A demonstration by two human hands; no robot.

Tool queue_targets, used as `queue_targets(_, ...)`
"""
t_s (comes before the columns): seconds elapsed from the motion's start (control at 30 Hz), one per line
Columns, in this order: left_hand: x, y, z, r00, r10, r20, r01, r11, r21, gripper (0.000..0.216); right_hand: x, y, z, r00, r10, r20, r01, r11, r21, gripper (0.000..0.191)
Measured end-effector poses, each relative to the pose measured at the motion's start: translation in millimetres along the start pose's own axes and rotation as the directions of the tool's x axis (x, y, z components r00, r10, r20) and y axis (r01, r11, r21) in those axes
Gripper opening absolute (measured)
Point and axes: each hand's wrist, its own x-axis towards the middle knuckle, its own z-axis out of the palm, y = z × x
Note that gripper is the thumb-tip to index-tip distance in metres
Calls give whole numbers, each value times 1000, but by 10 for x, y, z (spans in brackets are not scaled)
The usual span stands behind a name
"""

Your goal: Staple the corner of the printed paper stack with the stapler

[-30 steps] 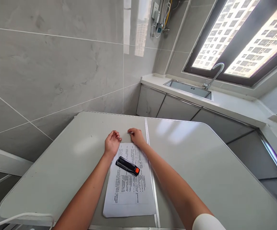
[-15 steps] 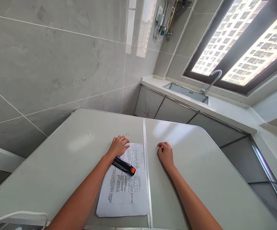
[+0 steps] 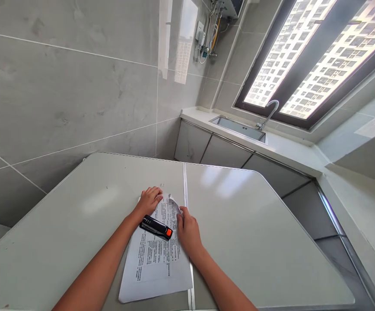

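Printed sheets of paper [image 3: 155, 263] lie in the middle of the table, left of its metal seam. My left hand [image 3: 148, 201] rests on their upper left part, fingers loosely bent and a little apart, holding nothing I can see. At the upper right edge my right hand [image 3: 189, 229] pinches the paper between thumb and fingers, and that edge curls upward. A black stapler [image 3: 157, 227] with an orange end lies across the sheets, close to my left wrist. Just beyond the paper are tiny staple-like bits [image 3: 162, 185].
The pale folding table [image 3: 255, 242] has a metal seam [image 3: 185, 185] down its middle. Behind it runs a counter [image 3: 284, 151] with a sink [image 3: 239, 128] and a curved faucet [image 3: 268, 114], under a window. A grey tiled wall [image 3: 71, 95] stands at the left.
My right hand has moved left from the bare table onto the paper's right edge and has taken hold of it. That edge now curls up. The whole view has shifted slightly.
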Motion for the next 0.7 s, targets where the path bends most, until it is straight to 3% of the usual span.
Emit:
queue_targets(0.2,-14,86,-84,977,2,-215,-34,989,-147,15,1,106,-137,997,71,29,-65,985,-159,36)
queue_targets(0.33,-39,201,-144,976,12,-216,-53,981,-188,9,-35,210,-361,990,142,2,-140,975,-172,34)
queue_targets(0.53,-71,369,-144,991,134,19,-125,960,-252,14,-20,446,-606,986,166,18,-160,967,-197,27)
queue_targets(0.7,-84,412,-102,938,238,252,-198,965,-172,28,63,690,-802,974,215,-66,-224,949,-223,26)
